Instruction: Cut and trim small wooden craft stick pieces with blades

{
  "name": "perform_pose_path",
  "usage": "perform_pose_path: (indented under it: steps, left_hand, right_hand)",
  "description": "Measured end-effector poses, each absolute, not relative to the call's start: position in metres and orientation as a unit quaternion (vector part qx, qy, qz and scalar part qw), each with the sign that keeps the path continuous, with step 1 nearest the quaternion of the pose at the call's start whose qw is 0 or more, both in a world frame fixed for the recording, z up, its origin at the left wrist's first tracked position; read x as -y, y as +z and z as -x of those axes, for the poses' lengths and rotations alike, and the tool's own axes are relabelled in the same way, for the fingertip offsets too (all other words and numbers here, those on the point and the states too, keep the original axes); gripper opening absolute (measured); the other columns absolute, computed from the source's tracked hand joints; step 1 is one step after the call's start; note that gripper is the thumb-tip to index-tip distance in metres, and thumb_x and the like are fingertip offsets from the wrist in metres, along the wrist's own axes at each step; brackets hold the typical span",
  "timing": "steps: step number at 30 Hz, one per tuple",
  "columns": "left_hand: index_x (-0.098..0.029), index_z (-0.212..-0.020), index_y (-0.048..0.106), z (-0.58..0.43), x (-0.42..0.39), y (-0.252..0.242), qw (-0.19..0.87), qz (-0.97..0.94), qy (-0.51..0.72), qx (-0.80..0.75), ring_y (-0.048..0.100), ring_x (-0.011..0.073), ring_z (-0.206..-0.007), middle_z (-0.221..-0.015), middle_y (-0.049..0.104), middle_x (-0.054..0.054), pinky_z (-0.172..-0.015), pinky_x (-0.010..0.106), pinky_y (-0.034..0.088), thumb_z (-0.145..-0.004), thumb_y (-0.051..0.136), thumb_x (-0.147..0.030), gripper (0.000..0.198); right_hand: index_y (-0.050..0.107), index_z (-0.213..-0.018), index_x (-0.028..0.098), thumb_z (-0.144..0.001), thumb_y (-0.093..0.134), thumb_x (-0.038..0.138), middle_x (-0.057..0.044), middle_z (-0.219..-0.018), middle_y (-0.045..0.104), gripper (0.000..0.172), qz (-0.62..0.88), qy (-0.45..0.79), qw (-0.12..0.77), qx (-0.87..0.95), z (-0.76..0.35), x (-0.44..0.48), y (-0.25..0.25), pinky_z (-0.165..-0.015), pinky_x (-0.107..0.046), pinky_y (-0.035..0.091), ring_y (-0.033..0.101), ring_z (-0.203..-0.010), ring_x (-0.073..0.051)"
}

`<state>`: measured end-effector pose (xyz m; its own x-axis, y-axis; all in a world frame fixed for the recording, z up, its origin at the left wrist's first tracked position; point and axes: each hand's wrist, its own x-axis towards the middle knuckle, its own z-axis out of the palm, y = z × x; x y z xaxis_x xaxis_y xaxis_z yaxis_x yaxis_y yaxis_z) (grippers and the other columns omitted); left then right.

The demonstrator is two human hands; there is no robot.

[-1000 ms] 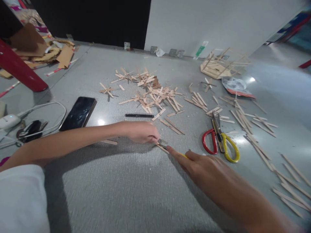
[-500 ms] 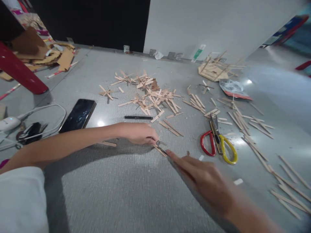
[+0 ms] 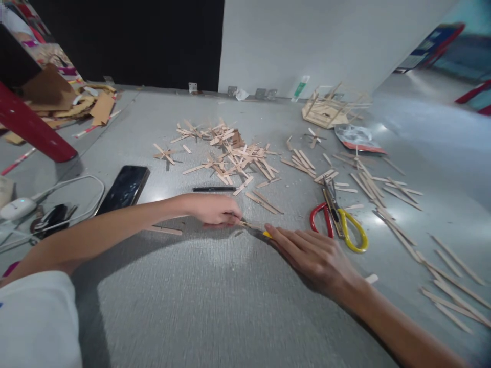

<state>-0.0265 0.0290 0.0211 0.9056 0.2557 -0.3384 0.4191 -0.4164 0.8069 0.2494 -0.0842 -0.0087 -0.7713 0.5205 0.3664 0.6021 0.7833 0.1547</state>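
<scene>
My left hand (image 3: pixel 217 209) is closed in a pinch on a short piece of wooden craft stick (image 3: pixel 244 223), held low over the grey surface. From the right, my right hand (image 3: pixel 307 255) is wrapped round a yellow knife (image 3: pixel 267 234), its index finger laid along the top. The thin metal blade (image 3: pixel 255 230) meets the end of the stick near my left fingertips. Most of the knife's handle is hidden under my palm. One loose craft stick (image 3: pixel 164 230) lies beneath my left forearm. A black pen (image 3: pixel 215 189) lies just beyond my left hand.
A heap of craft sticks (image 3: pixel 245 158) lies ahead. Scissors (image 3: pixel 353 230) with red and yellow handles lie right of my right hand, among more sticks. A phone (image 3: pixel 125 189) and white cable (image 3: pixel 92 179) are left. A stick-built frame (image 3: pixel 326 115) and plastic bag (image 3: pixel 360 139) stand farther back.
The stick piece has turned and lifted in my left fingers. My right hand has moved slightly up and flattened, showing the knife's yellow part. The whole view has shifted a little.
</scene>
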Motion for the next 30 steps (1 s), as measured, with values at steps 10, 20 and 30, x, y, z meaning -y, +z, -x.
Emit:
perform_pose_path:
  steps: [10, 20, 30]
  left_hand:
    - [-0.018, -0.072, 0.051, 0.024, -0.026, 0.025, 0.495, -0.832, 0.029, -0.247, 0.049, 0.0099, -0.041, -0.044, 0.051, -0.005, -0.061, 0.024, 0.043, -0.101, 0.04, -0.024, 0.032]
    - [-0.019, -0.071, 0.048, 0.013, 0.007, 0.049, 0.441, -0.862, 0.087, -0.235, 0.043, 0.0087, -0.045, -0.053, 0.049, -0.004, -0.053, 0.024, 0.033, -0.102, 0.042, -0.026, 0.033]
    - [-0.016, -0.081, 0.055, 0.014, 0.023, 0.077, 0.534, -0.797, 0.106, -0.262, 0.044, 0.0058, -0.041, -0.048, 0.049, -0.007, -0.047, 0.016, 0.034, -0.105, 0.042, -0.03, 0.031]
  right_hand:
    - [0.059, -0.127, 0.008, -0.096, 0.057, 0.005, -0.01, -0.099, 0.077, 0.031, 0.362, -0.203, 0.201, 0.887, -0.242, 0.077, -0.006, -0.069, -0.029, 0.05, 0.07, -0.077, -0.018]
    - [0.06, -0.085, 0.018, -0.091, 0.045, 0.004, 0.0, -0.062, 0.065, 0.021, 0.442, -0.177, 0.216, 0.852, -0.243, 0.094, 0.001, -0.05, -0.026, 0.037, 0.058, -0.048, -0.014]
    - [0.059, -0.095, 0.017, -0.093, 0.046, 0.006, -0.002, -0.069, 0.071, 0.017, 0.426, -0.157, 0.274, 0.848, -0.238, 0.101, 0.014, -0.053, -0.025, 0.047, 0.064, -0.052, -0.014]
